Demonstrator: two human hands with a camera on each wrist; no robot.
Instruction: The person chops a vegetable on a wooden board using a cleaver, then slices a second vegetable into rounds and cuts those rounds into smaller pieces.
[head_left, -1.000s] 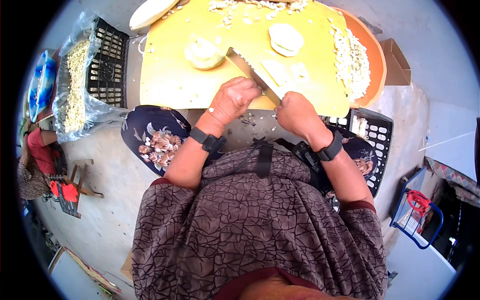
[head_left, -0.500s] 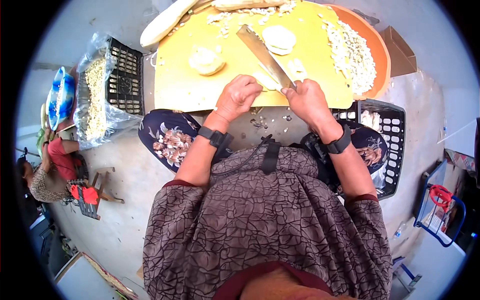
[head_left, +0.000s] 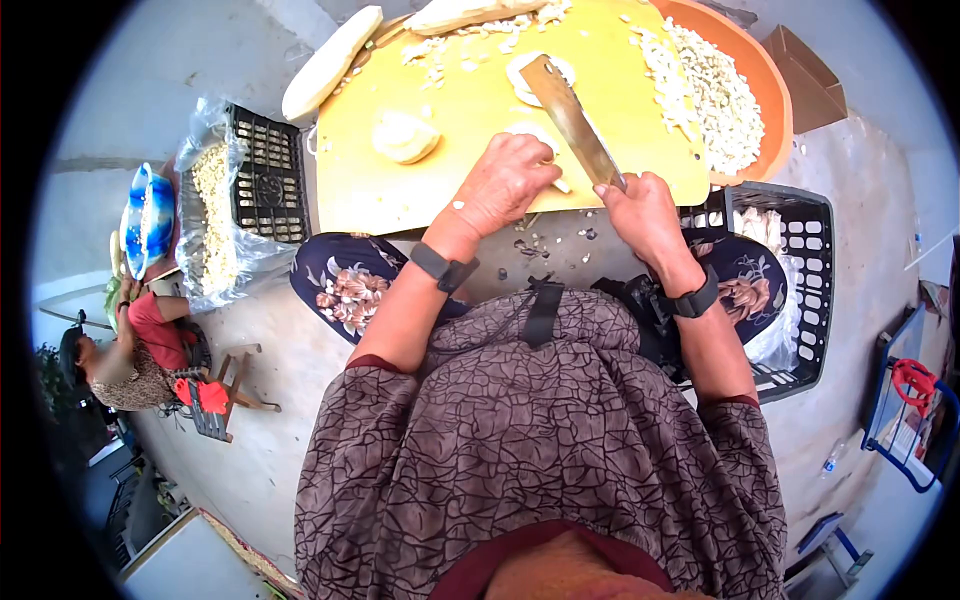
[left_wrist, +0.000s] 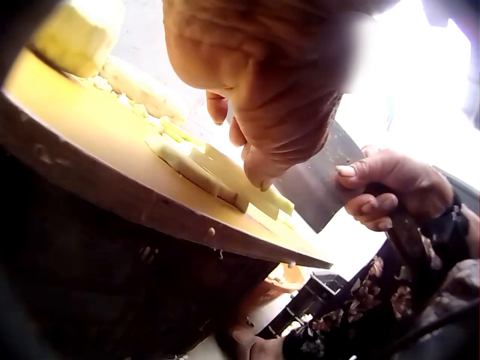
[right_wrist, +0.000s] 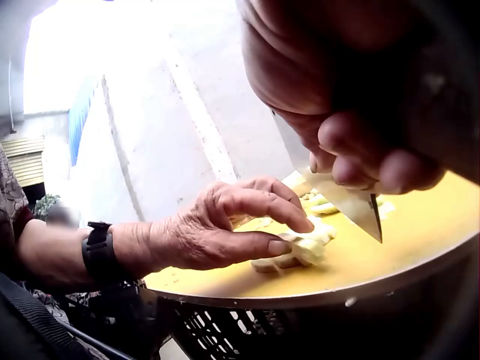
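My left hand (head_left: 510, 180) is low over the near edge of the yellow cutting board (head_left: 460, 100). In the right wrist view its thumb and fingers pinch pale vegetable slices (right_wrist: 304, 251). The left wrist view shows long, flat slices (left_wrist: 199, 172) lying under those fingertips. My right hand (head_left: 645, 210) grips a broad-bladed knife (head_left: 575, 115) by its dark handle, to the right of the slices. The blade points away from me and overlaps a round cut piece (head_left: 525, 75) in the head view. Another pale, rounded chunk (head_left: 405, 137) sits on the board's left side.
Whole pale, long vegetables (head_left: 330, 65) lie at the far left edge. An orange basin (head_left: 775, 90) of chopped pieces stands right of the board. Black crates (head_left: 815, 290) flank me, the left one beside a plastic bag of pieces (head_left: 215, 220). Another person (head_left: 130, 370) sits at left.
The head view has shifted. My right hand has drawn the knife to the right, clear of the slices. My left hand has come right and over them.
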